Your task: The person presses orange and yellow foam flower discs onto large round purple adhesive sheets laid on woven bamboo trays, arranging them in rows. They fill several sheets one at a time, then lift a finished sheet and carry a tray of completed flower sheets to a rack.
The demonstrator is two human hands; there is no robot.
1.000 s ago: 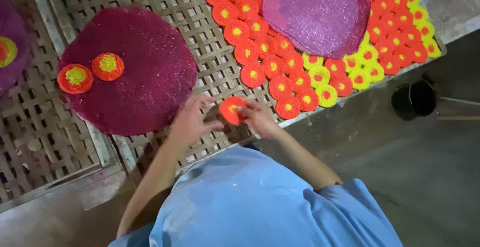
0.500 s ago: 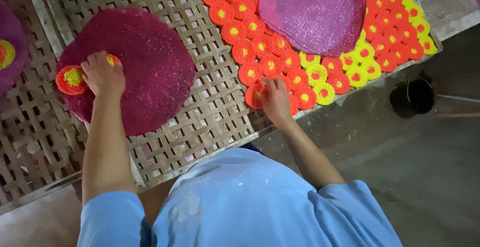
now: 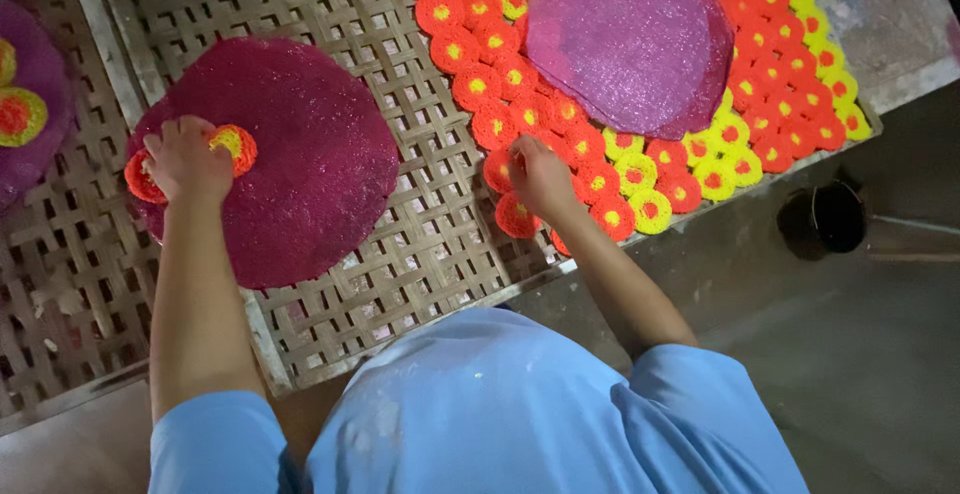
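Looking down, your left hand (image 3: 185, 159) sits on top of two small orange discs with yellow centres (image 3: 232, 142), fingers curled over them, pressing them onto the big dark red disc (image 3: 285, 159). That disc lies flat on the woven bamboo tray (image 3: 420, 244), left of middle. The two small ones sit side by side near its left edge, lined up roughly left to right. Your right hand (image 3: 540, 176) is closed down on the edge of the rows of orange and yellow discs (image 3: 640, 179) on the right half of the tray; can't tell if it's actually pinching one. A purple disc (image 3: 630, 39) lies over those rows. Off the tray, on the grey floor at right, there's a dark pot (image 3: 825, 219); its contents don't show. No labels or packages in view.
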